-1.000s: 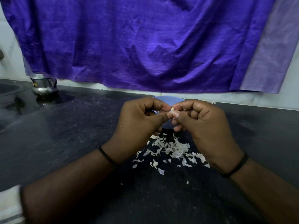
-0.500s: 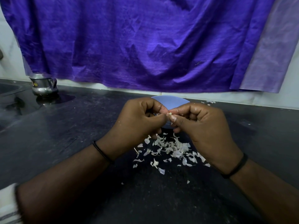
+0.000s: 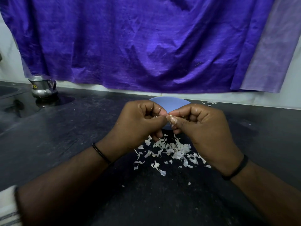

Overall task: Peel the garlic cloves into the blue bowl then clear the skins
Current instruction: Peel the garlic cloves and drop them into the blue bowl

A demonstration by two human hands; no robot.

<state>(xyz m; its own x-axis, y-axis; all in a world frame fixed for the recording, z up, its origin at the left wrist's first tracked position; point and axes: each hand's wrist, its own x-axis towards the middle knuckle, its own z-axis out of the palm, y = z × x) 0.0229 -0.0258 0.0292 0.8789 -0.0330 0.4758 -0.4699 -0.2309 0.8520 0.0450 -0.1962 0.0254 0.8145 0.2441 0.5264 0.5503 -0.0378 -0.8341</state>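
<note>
Down at the near edge of the dark counter (image 3: pixel 48 144), two bare arms reach forward. A bit of white cloth (image 3: pixel 7 207) shows at the left corner. Each wrist has a thin black band. Between the arms, a pile of white garlic skins (image 3: pixel 171 150) lies on the counter, with a few loose bits closer in.

Just past the pile, the two hands meet above the counter. The left hand (image 3: pixel 138 124) has its fingers curled in, and its thumb and first finger pinch a small garlic clove (image 3: pixel 169 117). The right hand (image 3: pixel 202 126) is curled too, and its thumb and fingertips pinch the same clove from the other side. The clove is tiny and mostly hidden, so only a pale bit shows between the fingertips.

Right behind the hands sits the blue bowl (image 3: pixel 169 102). The hands cover its front, so I cannot tell what is inside.

Farther back on the left stands a shiny metal jug (image 3: pixel 43 86). A few more skin bits lie near the wall on the right. A big purple cloth (image 3: pixel 138 46) hangs on the wall.
</note>
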